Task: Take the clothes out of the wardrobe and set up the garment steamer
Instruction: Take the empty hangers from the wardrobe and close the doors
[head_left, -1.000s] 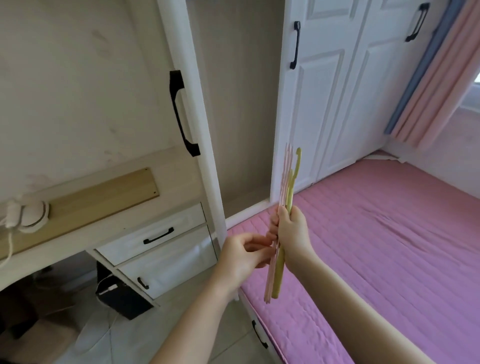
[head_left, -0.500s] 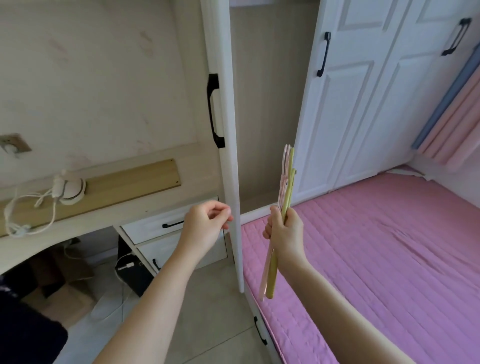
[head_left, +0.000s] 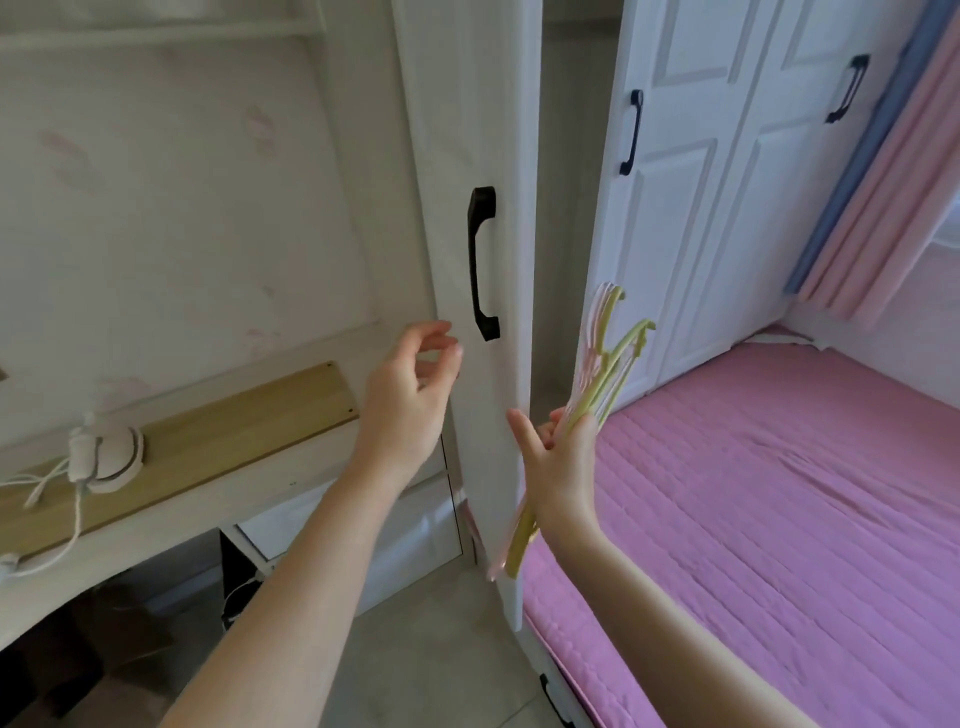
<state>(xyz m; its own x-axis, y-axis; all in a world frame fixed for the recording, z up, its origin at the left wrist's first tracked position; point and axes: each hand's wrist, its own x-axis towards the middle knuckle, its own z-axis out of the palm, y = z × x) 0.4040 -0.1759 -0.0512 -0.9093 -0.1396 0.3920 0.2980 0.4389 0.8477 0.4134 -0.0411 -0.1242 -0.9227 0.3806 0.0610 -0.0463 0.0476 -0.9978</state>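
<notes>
My right grip (head_left: 558, 457) has a bunch of plastic hangers (head_left: 597, 395), pink and yellow-green, held by their middles. The index finger sticks out straight towards the door edge, so I judge the hold to be loose; how tightly the other fingers wrap the bunch I cannot tell, as they are behind the hand. The hooks fan apart at the top, and the lower ends hang down past the wrist, just beside the bed (head_left: 753, 493). My left grip (head_left: 410, 384) holds nothing, its fingers loosely curled, just beside the black handle (head_left: 482, 262) of the open wardrobe door (head_left: 467, 156) without touching it.

I see no clothes: the strip of wardrobe interior showing between the doors looks bare, and the steamer is not in view.

The risks, as I judge them: the hangers could slip or splay further and drop onto the bed or floor. If the door swings, the outstretched finger near its edge could be pinched, or the fanned hooks could snag. On the worktop (head_left: 156, 499) to the left, a small white device (head_left: 106, 452) trails a cord that might catch.
</notes>
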